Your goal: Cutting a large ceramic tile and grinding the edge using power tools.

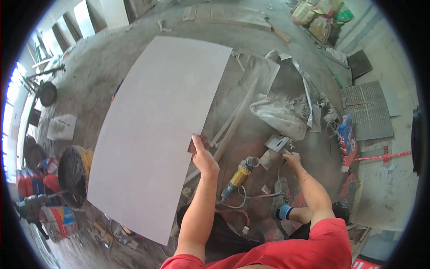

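Note:
My left hand (201, 152) grips the right edge of a large white panel (148, 116), with the thumb along that edge. My right hand (293, 161) is closed around a small item with a cord, too small to make out, beside a pale square piece (275, 143). Below and left of that hand lies a yellow power grinder (239, 175) on the floor, with its grey cable looping toward the right.
A crumpled dusty sack (277, 116) and long strips (233, 116) lie beyond the grinder. A black bucket (71, 177) and a drill (31, 206) are at left. A printed bag (347, 141) and perforated sheet (367, 112) lean at right. Rubble sacks (316, 20) sit behind.

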